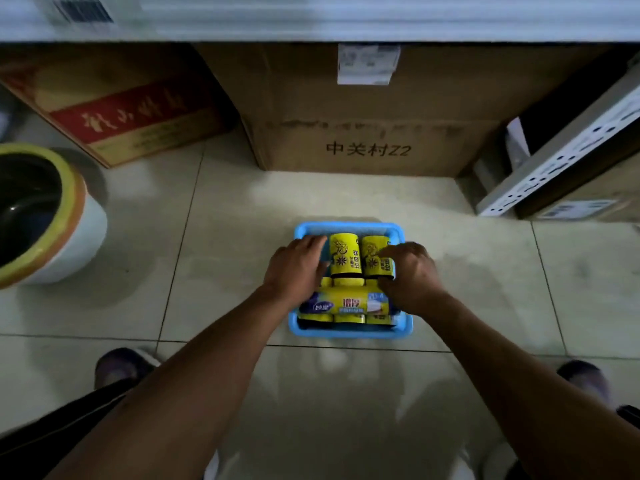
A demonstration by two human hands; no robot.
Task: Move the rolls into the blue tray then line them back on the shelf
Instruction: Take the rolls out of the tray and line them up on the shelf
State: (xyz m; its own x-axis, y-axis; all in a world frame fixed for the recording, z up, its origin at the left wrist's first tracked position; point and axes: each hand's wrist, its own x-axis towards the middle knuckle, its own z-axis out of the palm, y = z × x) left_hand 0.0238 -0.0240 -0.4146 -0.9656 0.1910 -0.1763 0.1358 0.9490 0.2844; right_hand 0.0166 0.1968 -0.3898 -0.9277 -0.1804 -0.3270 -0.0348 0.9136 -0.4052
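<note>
The blue tray (349, 227) sits on the tiled floor in front of me, filled with several yellow-and-black rolls. Two rolls lie lengthwise at the back: one in the middle (344, 255) and one to its right (375, 255). A longer yellow pack (348, 304) lies crosswise on top of more rolls at the front. My left hand (297, 266) reaches into the tray's left side with fingers extended beside the middle roll. My right hand (410, 273) covers the right side, fingers curled round the right roll. The white shelf edge (346, 15) runs across the top.
A large cardboard box (363, 112) stands behind the tray, a red-printed carton (114, 109) to its left. A round pot (45, 216) sits at far left. A perforated metal shelf post (568, 157) leans at right. My shoes (119, 367) show below.
</note>
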